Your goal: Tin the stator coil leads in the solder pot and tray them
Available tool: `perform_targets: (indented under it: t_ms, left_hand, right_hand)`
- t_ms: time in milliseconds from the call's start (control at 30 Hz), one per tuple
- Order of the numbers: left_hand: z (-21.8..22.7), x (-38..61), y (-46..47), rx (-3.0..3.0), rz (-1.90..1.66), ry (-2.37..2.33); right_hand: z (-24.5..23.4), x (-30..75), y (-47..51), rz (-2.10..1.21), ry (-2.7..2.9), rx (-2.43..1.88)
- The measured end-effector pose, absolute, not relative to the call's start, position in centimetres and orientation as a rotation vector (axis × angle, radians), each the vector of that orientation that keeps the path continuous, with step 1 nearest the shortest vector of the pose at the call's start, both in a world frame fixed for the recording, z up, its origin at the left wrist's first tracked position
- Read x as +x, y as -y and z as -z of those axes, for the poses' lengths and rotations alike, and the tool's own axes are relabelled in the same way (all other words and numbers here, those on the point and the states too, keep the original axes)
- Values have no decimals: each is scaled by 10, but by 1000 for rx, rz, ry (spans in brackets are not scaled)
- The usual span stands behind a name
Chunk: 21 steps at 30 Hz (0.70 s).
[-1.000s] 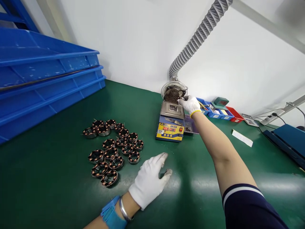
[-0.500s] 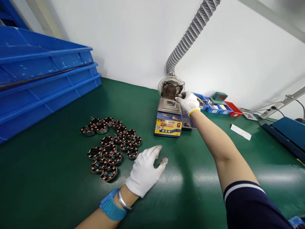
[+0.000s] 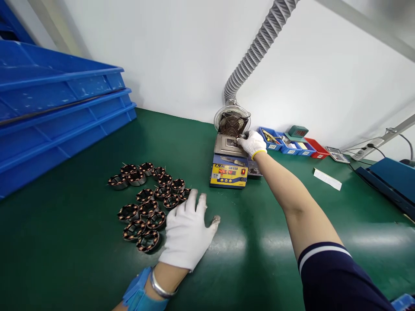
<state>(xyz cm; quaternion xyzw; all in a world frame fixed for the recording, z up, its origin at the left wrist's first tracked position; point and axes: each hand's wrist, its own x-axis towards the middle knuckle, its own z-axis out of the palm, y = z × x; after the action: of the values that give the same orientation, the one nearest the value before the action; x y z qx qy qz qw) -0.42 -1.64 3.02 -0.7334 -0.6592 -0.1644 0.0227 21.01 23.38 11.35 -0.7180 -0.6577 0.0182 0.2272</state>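
My left hand [image 3: 188,231], in a white glove, is open with its fingers apart, palm down over the green table. Its fingertips partly cover the near right edge of a group of wound motor stators [image 3: 156,220], dark rings with copper coils. My right hand [image 3: 252,143], also gloved, is closed in a pinch over the metal top of a yellow and blue solder pot [image 3: 228,172]. A small dark part [image 3: 239,138] shows at its fingertips, mostly hidden by the glove. The pot's display is lit red.
Behind the pot stand a round fan guard [image 3: 232,124] and a grey duct hose [image 3: 256,52]. Stacked blue crates [image 3: 65,116] rise at the left. Small blue bins [image 3: 288,147], a red bin [image 3: 316,149], a paper strip [image 3: 327,179] and a dark blue case [image 3: 389,181] lie at the right.
My left hand has moved left, toward the stators, and its fingers have spread. My right hand has come lower and slightly left, closer to the pot's top opening.
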Motion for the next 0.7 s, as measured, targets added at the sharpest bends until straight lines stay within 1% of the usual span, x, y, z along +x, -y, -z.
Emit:
perform_targets:
  t_ms: [100,233,467,567,700]
  left_hand:
    - [-32,-5,16,-2310,441,2077]
    - [-31,-1,19,-2394,455,2032]
    - [-26,-1,21,-2467,637,1850]
    - [-28,-6,18,-2373,596,1919]
    - [-33,-10,15,-2363,398,2054]
  right_hand:
    - [-116,211,-235,-80,1785,-1961]
    - [-117,210,-235,-96,1758,-1966]
    - [-124,209,-227,-157,1705,-1942]
    - [-134,215,-210,-279,1634,-1856]
    - [-139,224,-168,-538,1557,-1776]
